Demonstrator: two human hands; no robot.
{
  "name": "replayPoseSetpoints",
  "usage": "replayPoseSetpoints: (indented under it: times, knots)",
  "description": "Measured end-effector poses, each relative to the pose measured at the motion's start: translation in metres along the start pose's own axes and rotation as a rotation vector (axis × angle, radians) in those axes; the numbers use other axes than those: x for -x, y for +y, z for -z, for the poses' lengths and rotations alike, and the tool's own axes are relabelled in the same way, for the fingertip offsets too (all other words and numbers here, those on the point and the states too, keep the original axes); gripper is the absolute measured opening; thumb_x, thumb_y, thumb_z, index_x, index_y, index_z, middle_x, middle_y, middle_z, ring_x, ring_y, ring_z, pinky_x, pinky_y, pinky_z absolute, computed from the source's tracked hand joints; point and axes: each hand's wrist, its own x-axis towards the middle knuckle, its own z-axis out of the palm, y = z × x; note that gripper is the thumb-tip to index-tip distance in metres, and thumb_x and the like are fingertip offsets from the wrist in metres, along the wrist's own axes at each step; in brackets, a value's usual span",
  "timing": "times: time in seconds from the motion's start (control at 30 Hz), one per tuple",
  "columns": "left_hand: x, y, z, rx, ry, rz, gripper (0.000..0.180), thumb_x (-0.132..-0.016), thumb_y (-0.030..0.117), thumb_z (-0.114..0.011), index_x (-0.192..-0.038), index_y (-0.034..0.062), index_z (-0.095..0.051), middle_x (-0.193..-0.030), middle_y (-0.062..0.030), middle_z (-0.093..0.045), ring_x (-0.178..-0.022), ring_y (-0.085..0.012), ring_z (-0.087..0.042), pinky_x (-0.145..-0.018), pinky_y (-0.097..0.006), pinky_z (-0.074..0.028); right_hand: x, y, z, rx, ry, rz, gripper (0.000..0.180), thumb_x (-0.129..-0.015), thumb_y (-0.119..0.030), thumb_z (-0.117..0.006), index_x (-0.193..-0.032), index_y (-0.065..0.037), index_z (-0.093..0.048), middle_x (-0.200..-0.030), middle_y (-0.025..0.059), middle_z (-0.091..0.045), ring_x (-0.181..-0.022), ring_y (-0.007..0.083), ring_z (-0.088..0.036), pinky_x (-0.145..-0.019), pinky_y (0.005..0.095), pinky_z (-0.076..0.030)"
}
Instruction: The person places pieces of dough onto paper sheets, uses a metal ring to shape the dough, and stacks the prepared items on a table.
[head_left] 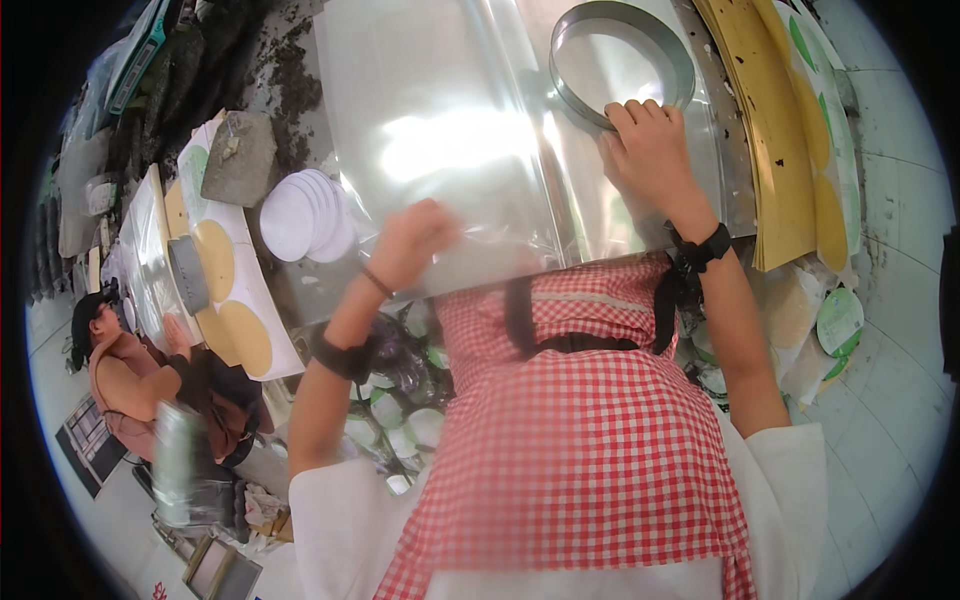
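Observation:
My right hand (650, 152) is closed over the near rim of a round grey metal ring (682, 70), fingers on its edge. The ring stands on clear, shiny plastic sheets (420, 60) spread over the work table. My left hand (412, 242) hovers at or just above the near part of the sheets, left of the ring. Motion smears its fingers, and I cannot tell whether they grip anything. A fanned stack of white round discs (300, 215) lies to the left of that hand.
A stone block (240, 158) weighs on printed sheets at the left. Yellow sheets (765, 130) line the right side. Another person (135, 385) works at the far left beside a second grey ring (188, 275). Bagged round items (405, 430) lie below the table edge.

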Motion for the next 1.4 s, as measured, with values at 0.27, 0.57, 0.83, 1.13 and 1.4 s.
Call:
replayPoseSetpoints:
  times: [0.27,0.57,0.83,1.13,1.4]
  knots:
    - [0.001,0.021,-0.002,-0.176,0.099,-0.358,0.022,-0.077,0.008,-0.070,-0.098,0.0101,-0.065,-0.094,-0.0082,-0.057,-0.082,-0.0271,-0.056,-0.072,-0.036,-0.048,0.013,0.005,0.001,-0.010,-0.067,0.062,0.021,-0.081,-0.019,-0.060,-0.099,-0.007,-0.060,-0.086,0.0061,-0.060,-0.086,0.0242,-0.058,-0.080,0.0386,-0.040]
    - [-0.006,0.002,-0.014,-0.212,-0.080,-0.386,0.025,-0.070,0.020,-0.080,-0.085,0.0099,-0.061,-0.096,-0.0080,-0.051,-0.092,-0.0306,-0.050,-0.078,-0.040,-0.042,0.014,0.000,-0.002,0.005,0.011,0.029,0.014,-0.082,-0.016,-0.060,-0.093,-0.009,-0.060,-0.083,0.0053,-0.058,-0.084,0.0231,-0.056,-0.078,0.0382,-0.040]
    - [0.004,0.008,-0.027,-0.292,0.065,-0.294,0.025,-0.068,0.017,-0.079,-0.083,0.0095,-0.060,-0.096,-0.0091,-0.051,-0.089,-0.0303,-0.050,-0.079,-0.040,-0.041,0.014,0.002,-0.009,0.003,0.100,0.022,0.010,-0.078,-0.014,-0.062,-0.087,-0.010,-0.059,-0.080,0.0042,-0.056,-0.082,0.0225,-0.055,-0.077,0.0379,-0.040]
    - [0.004,0.010,-0.032,-0.276,0.070,-0.316,0.027,-0.067,0.015,-0.079,-0.086,0.0079,-0.061,-0.091,-0.0098,-0.050,-0.085,-0.0303,-0.050,-0.076,-0.039,-0.042,0.015,0.003,-0.009,-0.008,0.112,0.006,0.014,-0.075,-0.012,-0.065,-0.087,-0.010,-0.058,-0.082,0.0043,-0.056,-0.083,0.0226,-0.055,-0.077,0.0382,-0.041]
    - [0.002,0.007,-0.023,-0.096,-0.006,-0.196,0.014,-0.076,0.009,-0.074,-0.078,0.0038,-0.061,-0.084,-0.0089,-0.052,-0.083,-0.0275,-0.052,-0.072,-0.037,-0.043,0.014,-0.002,-0.007,-0.034,0.109,-0.004,0.013,-0.076,-0.012,-0.065,-0.086,-0.010,-0.058,-0.081,0.0043,-0.056,-0.085,0.0227,-0.055,-0.080,0.0379,-0.041]
